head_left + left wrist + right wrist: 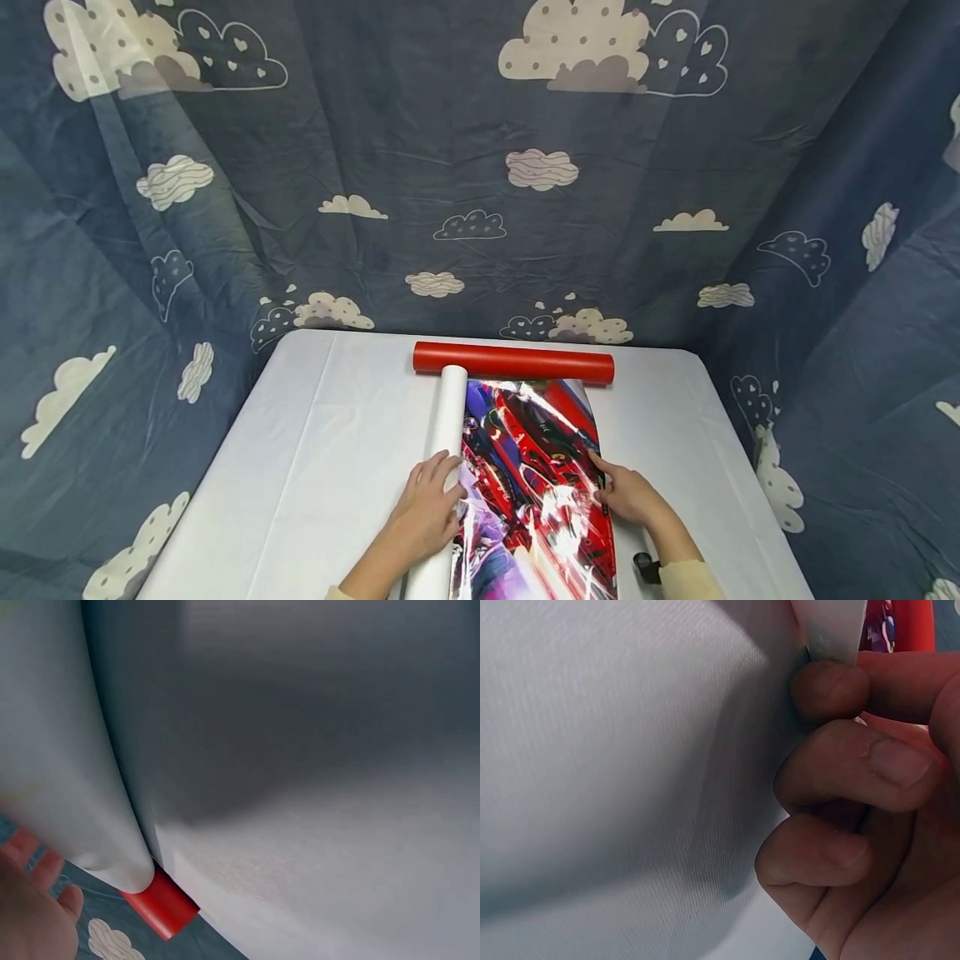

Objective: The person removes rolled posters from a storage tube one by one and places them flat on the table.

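A glossy poster [517, 500] with red racing cars lies partly unrolled, its white rolled-up side [450, 400] along the left. My left hand [423, 508] rests on that roll, fingers laid over its top toward the printed face. In the left wrist view the white roll [60, 750] fills the left side, with the relaxed fingers [46, 870] beside it. At the poster's right edge, my right hand [633, 493] pinches the sheet between thumb and forefinger. The right wrist view shows the pinched white back [831, 626] of the sheet and the other fingers curled below.
A red roll [517, 362] lies crosswise beyond the poster's far end, close against it. Both rest on a white-covered table [352, 433]. Dark blue cloth [420, 133] with cloud prints hangs behind and at both sides. A small black device [645, 568] sits at the right wrist.
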`<state>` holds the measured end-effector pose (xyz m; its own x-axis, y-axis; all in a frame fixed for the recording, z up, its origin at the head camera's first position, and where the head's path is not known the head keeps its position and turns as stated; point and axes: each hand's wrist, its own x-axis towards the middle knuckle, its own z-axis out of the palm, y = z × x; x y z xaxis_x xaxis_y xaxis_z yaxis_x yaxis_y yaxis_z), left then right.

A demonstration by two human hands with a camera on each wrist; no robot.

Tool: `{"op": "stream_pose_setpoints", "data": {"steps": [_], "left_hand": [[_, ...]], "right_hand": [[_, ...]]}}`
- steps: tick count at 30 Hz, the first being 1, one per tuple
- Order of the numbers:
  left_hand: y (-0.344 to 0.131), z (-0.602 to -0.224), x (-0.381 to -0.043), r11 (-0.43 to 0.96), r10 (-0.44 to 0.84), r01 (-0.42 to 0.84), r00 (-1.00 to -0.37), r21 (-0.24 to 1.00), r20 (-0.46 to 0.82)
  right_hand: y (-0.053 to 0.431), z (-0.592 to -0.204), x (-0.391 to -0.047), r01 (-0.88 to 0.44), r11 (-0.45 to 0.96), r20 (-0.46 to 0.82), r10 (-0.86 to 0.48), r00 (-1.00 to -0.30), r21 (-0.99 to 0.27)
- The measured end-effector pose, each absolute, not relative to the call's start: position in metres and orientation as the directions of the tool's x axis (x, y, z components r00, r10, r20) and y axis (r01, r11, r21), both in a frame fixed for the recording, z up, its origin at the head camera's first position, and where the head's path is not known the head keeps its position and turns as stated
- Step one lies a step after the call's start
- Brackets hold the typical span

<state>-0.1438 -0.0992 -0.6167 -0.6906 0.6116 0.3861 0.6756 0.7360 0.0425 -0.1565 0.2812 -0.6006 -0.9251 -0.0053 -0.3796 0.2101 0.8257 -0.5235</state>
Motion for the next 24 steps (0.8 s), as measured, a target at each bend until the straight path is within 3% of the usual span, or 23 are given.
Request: {"op": "stream_pose_setpoints", "data": {"steps": [5,16,24], "left_hand": [[-0.102,-0.614,-0.142,0.726,0.636,0.688,-0.672,0.002,0.379],[-0.108,-0.611,-0.145,0.8,0.557,0.599,-0.767,0.044,0.319],[-0.112,-0.612,-0.146,0.811,0.534,0.582,-0.777,0.056,0.334]], "right_hand": [[0.285,-0.601,-0.156,0.217,0.83,-0.385,0.002,-0.923,-0.514],[0.293,-0.599,-0.154,0.227,0.82,-0.387,0.007,-0.922,-0.525],[0.298,-0.599,-0.153,0.221,0.828,-0.388,0.005,-0.922,-0.515]]}}
